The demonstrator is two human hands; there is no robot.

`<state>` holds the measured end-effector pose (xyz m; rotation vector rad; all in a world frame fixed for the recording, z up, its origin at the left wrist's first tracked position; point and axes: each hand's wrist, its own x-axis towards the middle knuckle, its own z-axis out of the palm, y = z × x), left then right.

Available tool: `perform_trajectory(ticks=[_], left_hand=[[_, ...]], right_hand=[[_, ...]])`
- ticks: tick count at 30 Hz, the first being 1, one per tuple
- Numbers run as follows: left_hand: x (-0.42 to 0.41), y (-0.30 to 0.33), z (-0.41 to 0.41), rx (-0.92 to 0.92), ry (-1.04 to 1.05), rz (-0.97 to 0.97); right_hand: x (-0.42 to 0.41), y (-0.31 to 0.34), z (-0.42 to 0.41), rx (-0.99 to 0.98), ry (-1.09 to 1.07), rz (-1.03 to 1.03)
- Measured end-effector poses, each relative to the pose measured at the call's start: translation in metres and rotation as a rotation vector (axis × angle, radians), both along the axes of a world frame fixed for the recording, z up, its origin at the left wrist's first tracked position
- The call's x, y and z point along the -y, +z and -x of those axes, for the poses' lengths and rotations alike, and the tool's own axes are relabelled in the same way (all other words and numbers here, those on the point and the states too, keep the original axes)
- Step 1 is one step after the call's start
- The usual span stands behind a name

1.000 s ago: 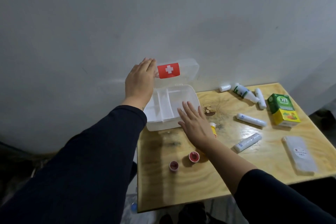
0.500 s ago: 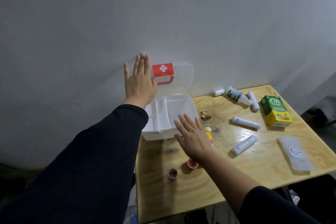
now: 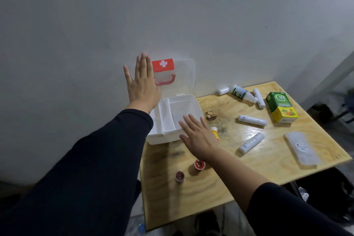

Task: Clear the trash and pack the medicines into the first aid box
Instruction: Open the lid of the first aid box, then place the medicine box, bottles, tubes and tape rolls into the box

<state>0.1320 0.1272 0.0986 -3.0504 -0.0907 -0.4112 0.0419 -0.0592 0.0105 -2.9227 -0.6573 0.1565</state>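
Note:
The white first aid box (image 3: 196, 106) stands open at the table's back left, its clear lid with a red cross label (image 3: 163, 64) leaning upright against the wall. My left hand (image 3: 141, 84) is flat and spread against the lid's left side, holding nothing. My right hand (image 3: 199, 136) hovers spread over the box's front right corner, empty. A yellow tube (image 3: 215, 133) lies partly under it. White tubes (image 3: 251, 120) (image 3: 251, 142), a green-labelled bottle (image 3: 243, 95), a green and yellow carton (image 3: 281, 109) and a flat white packet (image 3: 301, 148) lie to the right.
Two small red cups (image 3: 199, 165) (image 3: 179, 176) stand near the wooden table's (image 3: 220, 184) front left. A brown scrap (image 3: 209, 115) lies beside the box. Two more white tubes (image 3: 223, 90) (image 3: 259, 97) rest at the back. The grey wall is right behind the box.
The lid has swung from half open to upright against the wall. My left hand has gone from curled over the lid to flat and spread. My right hand barely moved.

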Motion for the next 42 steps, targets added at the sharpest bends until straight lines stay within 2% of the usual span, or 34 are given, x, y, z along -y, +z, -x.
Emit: perform_trajectory(ticks=[8,15,22,29,35,42], left_hand=[[0.052,0.006,0.021,0.022,-0.263,0.093],[0.144,-0.002,0.011,-0.269,-0.473,0.143],[0.237,-0.027,-0.008,-0.521,-0.508,0.146],[0.305,-0.061,-0.034,-0.670,-0.489,0.193],[0.324,-0.084,-0.045,-0.723,-0.446,0.207],[0.317,-0.081,-0.043,-0.705,-0.387,0.225]], right_hand=[[0.041,0.028,-0.013,-0.028,-0.182,-0.033],[0.139,0.035,-0.025,-0.042,-0.427,-0.003],[0.246,0.025,-0.035,-0.132,-0.681,0.066],[0.313,0.000,-0.077,-0.176,-0.939,-0.129],[0.324,-0.022,-0.107,-0.223,-1.042,-0.279],[0.328,-0.016,-0.103,-0.196,-1.120,-0.320]])
